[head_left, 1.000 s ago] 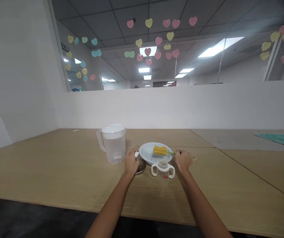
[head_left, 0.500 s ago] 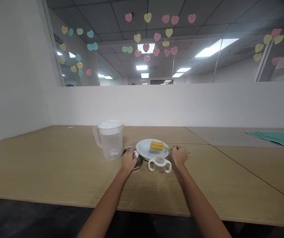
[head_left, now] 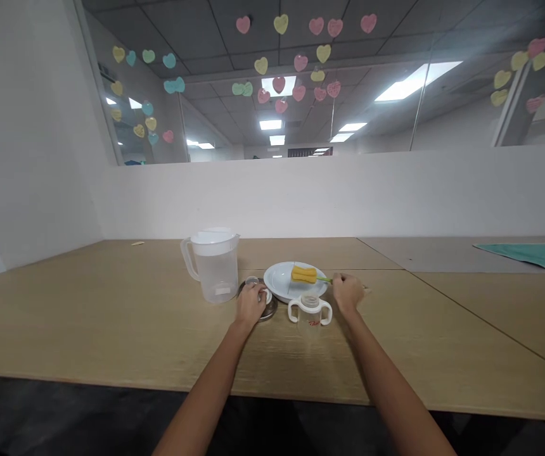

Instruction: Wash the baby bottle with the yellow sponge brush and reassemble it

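Note:
My right hand (head_left: 347, 292) is closed on the green handle of a brush with a yellow sponge head (head_left: 303, 274). That head lies over a white plate (head_left: 276, 288). Over a round dark metal tray (head_left: 269, 314), my left hand (head_left: 250, 304) has its fingers closed around a small white piece, mostly hidden by the fingers. A small clear lid-like piece (head_left: 252, 280) is just behind that hand. Between my hands, in front of the plate, a clear bottle with two white handles (head_left: 310, 314) stands upright with its top open.
A clear plastic pitcher (head_left: 218, 269) with a white lid stands left of the tray. A green cloth (head_left: 536, 256) lies at the far right. One small flat piece (head_left: 137, 243) is near the wall at back left.
The view has shifted slightly, moving the tabletop things a little right and up in the picture. Both hands keep their holds, with no clear movement of the brush or bottle.

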Tool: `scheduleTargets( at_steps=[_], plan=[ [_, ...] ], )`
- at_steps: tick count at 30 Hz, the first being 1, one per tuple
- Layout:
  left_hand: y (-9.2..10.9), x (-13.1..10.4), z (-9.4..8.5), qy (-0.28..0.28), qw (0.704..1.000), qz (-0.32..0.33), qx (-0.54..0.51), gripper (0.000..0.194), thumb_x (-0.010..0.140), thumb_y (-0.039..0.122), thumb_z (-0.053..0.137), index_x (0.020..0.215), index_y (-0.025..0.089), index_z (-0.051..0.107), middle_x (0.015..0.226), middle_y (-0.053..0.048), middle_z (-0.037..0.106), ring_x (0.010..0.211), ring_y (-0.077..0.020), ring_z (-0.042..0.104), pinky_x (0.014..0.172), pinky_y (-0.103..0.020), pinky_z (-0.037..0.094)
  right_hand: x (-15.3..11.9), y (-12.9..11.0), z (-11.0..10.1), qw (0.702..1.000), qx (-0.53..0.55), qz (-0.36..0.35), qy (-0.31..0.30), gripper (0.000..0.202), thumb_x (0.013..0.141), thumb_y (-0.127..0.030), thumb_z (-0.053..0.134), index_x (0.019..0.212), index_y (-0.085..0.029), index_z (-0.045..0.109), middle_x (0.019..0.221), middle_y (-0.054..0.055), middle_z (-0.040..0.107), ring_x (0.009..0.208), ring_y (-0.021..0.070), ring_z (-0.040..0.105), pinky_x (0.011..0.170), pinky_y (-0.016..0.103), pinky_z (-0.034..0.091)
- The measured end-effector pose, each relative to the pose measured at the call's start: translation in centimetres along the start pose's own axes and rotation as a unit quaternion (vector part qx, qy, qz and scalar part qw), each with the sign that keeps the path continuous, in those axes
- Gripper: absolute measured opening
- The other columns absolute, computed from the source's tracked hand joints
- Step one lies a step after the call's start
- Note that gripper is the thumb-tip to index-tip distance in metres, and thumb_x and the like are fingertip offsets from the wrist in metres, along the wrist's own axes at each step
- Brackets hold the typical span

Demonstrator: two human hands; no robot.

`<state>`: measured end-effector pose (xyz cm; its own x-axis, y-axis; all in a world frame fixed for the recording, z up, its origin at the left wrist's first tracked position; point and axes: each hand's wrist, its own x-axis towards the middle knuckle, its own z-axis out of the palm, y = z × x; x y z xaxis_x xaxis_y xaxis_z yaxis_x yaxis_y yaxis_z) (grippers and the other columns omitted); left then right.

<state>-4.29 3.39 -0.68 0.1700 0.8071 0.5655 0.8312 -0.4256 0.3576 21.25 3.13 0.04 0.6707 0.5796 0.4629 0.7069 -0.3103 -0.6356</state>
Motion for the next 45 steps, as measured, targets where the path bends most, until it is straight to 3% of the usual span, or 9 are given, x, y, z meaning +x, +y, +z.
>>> scheduleTargets(
  at_steps=[15,25,45],
  plan=[
    [-0.24,0.16,0.31,-0.022,1.000,0.004,-0.002,0.027,0.085,0.021,0.044,0.098,0.020,0.067,0.106,-0.007,0.061,0.101,-0.0190,0.053,0.092,-0.033,0.040,-0.09,-0.36,-0.36,1.000,0.023,0.012,-0.009,0.038,0.078,-0.028,0.037,0.076,-0.015,0.073,0.078,0.015,0.069,0.076,0.0226,0.056,0.081,0.038,0.028],
    [-0.09,0.13,0.19,-0.025,0.998,0.017,0.053,0.028,0.085,0.030,0.045,0.101,0.020,0.066,0.103,-0.008,0.063,0.097,-0.0214,0.054,0.090,-0.034,0.039,0.01,-0.30,-0.25,1.000,0.020,0.011,-0.007,0.038,0.078,-0.027,0.037,0.074,-0.015,0.073,0.076,0.014,0.068,0.072,0.0209,0.056,0.076,0.034,0.029],
    [0.49,0.07,-0.09,-0.046,0.997,0.001,0.064,0.029,0.080,0.029,0.050,0.102,0.020,0.066,0.103,-0.008,0.061,0.096,-0.0218,0.052,0.088,-0.033,0.039,0.16,-0.29,-0.24,0.999,0.018,0.026,-0.022,0.037,0.079,-0.027,0.038,0.078,-0.014,0.073,0.080,0.015,0.069,0.073,0.0218,0.057,0.073,0.033,0.031]
  ],
)
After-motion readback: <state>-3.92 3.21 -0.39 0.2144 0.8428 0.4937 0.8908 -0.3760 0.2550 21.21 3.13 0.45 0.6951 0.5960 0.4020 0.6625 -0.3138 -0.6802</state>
